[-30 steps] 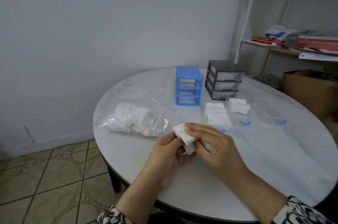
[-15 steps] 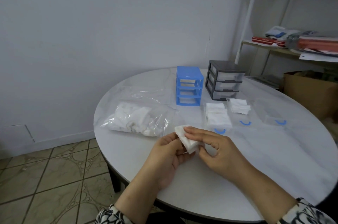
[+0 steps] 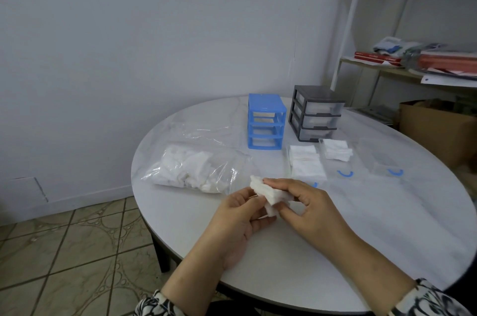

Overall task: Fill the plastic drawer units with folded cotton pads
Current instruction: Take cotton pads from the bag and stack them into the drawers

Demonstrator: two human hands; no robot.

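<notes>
A white cotton pad [image 3: 268,193] is held above the near part of the round white table [image 3: 361,238], pinched between both hands. It is gripped from the right by the right hand [image 3: 309,208], whose forefinger lies along the pad's upper edge while the thumb is tucked under it; the remaining fingers are curled loosely below. It is supported from the left by the left hand [image 3: 237,215], whose thumb and fingertips are closed on the pad's lower left corner. The pad is seen partly folded, with layered edges towards the right hand.

Just beyond the hands, a clear plastic bag [image 3: 196,173] stuffed with white pads is laid on the table's left part. Ahead of the hands, a clear drawer [image 3: 307,163] filled with flat pads is set out, and a second clear drawer [image 3: 335,153] with a smaller pile is placed just to its right; a third clear drawer [image 3: 379,163] is seen further right, its contents not discernible. Blue curved handles are visible at the drawers' near ends. Behind them, a blue drawer frame [image 3: 265,122] with open slots and a grey drawer unit [image 3: 316,113] with translucent drawers are stood side by side.

No brand, label or legible writing can be made out on any item; red books on the shelf [image 3: 387,71] at the right are too blurred to be read.
</notes>
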